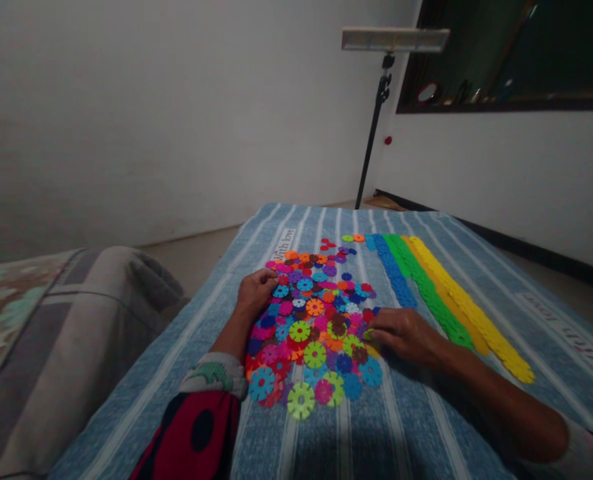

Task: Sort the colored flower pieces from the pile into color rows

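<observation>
Head view: a mixed pile of notched discs (315, 307) is lying between the two hands, on a striped blue cloth (416, 433).
Which way: from the right hand (409, 330), the pile is spreading leftward; from the left hand (256, 293), it is spreading rightward and nearer.
Right side: a blue row (395, 277), a green row (429, 293), an orange row (460, 320) and a yellow row (476, 317) of discs are lying side by side.
Long axis: the rows are running from the far part of the cloth toward the near side, slanting rightward, their discs overlapping.
Nearer hand: the right one is resting between the pile and the rows; the left one is resting across the pile from them.
Right grip: thumb and finger are closing on a lime disc (368, 334) at the pile's right edge, seemingly pinching it.
Left grip: thumb and forefinger are resting close together at the pile's left edge, near a light blue disc (280, 291); whether they are pinching anything, I cannot tell.
Far end: a yellow-green disc (347, 238) and an orange disc (359, 238) are lying in line, left of the blue row's far tip.
</observation>
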Tool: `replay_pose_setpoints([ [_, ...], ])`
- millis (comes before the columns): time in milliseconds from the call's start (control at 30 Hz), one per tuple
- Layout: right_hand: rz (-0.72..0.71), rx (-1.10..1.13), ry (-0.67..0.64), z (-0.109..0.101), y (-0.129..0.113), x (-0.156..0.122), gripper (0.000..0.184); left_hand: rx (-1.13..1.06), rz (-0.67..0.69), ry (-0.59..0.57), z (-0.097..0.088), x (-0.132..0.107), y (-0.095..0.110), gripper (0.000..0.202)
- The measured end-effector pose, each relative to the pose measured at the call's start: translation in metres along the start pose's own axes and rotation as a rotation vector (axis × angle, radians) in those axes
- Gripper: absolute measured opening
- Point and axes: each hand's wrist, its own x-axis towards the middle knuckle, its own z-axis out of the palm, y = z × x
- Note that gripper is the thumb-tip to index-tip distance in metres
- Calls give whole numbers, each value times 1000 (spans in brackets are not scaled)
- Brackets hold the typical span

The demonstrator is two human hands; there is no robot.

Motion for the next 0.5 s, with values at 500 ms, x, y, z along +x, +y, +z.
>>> replay_pose_setpoints([
  [500,-62,95,-95,20,-48,53,22,30,21,5,1,0,-1,29],
])
